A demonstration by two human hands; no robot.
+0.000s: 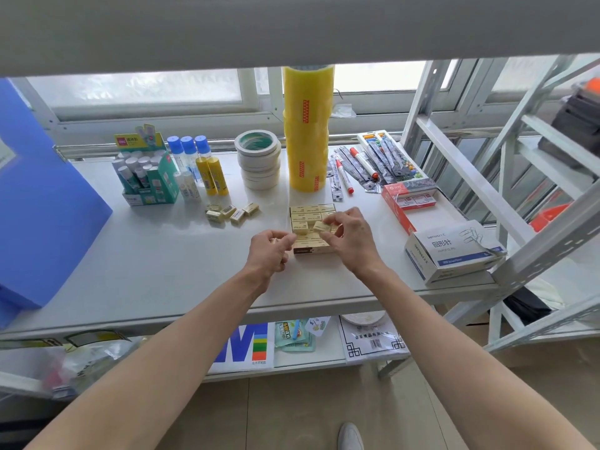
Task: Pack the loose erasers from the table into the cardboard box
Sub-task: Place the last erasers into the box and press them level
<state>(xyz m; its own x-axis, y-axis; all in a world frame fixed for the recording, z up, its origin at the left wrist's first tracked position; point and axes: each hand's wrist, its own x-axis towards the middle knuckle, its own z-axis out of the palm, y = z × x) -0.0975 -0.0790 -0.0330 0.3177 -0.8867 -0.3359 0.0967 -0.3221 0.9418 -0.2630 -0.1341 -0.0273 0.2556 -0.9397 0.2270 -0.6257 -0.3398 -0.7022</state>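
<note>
A small open cardboard box (306, 250) sits mid-table, filled with rows of pale yellow erasers (305, 213). My right hand (352, 237) hovers over the box and pinches one eraser (321, 226), tilted above the packed rows. My left hand (269, 251) is at the box's left edge, fingers curled around an eraser (275, 241) that barely shows. Several loose erasers (232, 213) lie in a cluster on the table to the left of the box.
Behind the box stand a tall stack of yellow tape rolls (306, 131) and white tape rolls (259, 160). Glue sticks (146, 172) are at the back left, markers (360, 164) and staple boxes (409, 198) at the right, a paper-clip box (451, 251) near the right edge.
</note>
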